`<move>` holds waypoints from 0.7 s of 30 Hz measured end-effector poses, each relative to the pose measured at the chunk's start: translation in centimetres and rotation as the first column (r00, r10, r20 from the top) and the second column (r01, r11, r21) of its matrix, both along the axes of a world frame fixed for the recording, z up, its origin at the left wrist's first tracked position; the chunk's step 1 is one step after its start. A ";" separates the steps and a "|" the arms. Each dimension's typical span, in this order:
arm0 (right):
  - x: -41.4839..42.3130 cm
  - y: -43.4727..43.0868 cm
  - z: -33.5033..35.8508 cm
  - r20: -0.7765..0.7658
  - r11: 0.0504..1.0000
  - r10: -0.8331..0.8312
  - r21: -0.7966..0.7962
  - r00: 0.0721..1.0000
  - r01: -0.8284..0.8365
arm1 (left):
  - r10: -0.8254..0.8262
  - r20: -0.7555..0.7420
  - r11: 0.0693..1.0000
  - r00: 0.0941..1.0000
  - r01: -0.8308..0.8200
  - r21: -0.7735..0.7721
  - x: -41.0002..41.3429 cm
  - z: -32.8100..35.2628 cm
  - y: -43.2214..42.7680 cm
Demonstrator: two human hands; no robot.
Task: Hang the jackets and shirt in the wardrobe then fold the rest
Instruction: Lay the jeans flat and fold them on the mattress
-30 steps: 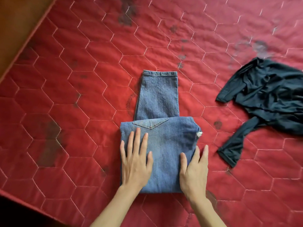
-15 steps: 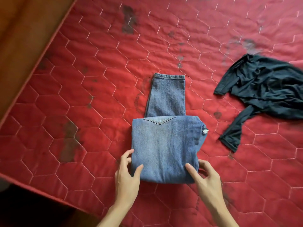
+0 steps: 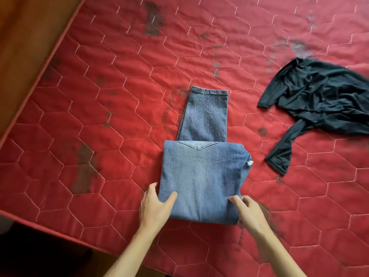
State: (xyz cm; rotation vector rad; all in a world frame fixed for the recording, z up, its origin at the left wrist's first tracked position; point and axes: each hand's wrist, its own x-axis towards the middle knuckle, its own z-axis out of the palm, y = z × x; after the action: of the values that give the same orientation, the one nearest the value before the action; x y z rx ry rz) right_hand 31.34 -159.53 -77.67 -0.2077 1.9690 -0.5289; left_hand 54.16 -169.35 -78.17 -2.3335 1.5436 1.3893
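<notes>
A pair of blue jeans (image 3: 201,172) lies partly folded on the red quilted mattress (image 3: 99,126), its leg ends sticking out toward the far side. My left hand (image 3: 155,204) grips the near left edge of the folded part, thumb on top and fingers tucked under. My right hand (image 3: 247,210) grips the near right corner the same way. A crumpled black long-sleeved top (image 3: 317,108) lies apart at the right.
The mattress edge runs diagonally along the left and near side, with brown wooden floor (image 3: 26,43) beyond it. Dark stains mark the red cover in several spots.
Both hands went from pressing flat on top of the folded jeans to gripping the near edge at each side. The view has shifted slightly.
</notes>
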 end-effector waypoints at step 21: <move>-7.7 -19.7 5.9 -0.015 0.832 -0.250 -0.516 0.968 0.207 | -0.257 -0.308 0.959 0.916 0.203 -0.195 -10.1 7.7 -22.5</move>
State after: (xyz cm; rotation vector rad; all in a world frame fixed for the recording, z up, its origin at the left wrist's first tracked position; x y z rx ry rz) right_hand 23.63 -179.21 -71.80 -0.3299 1.9058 -1.2228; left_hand 44.04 -191.80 -70.51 -1.9782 2.0122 1.7183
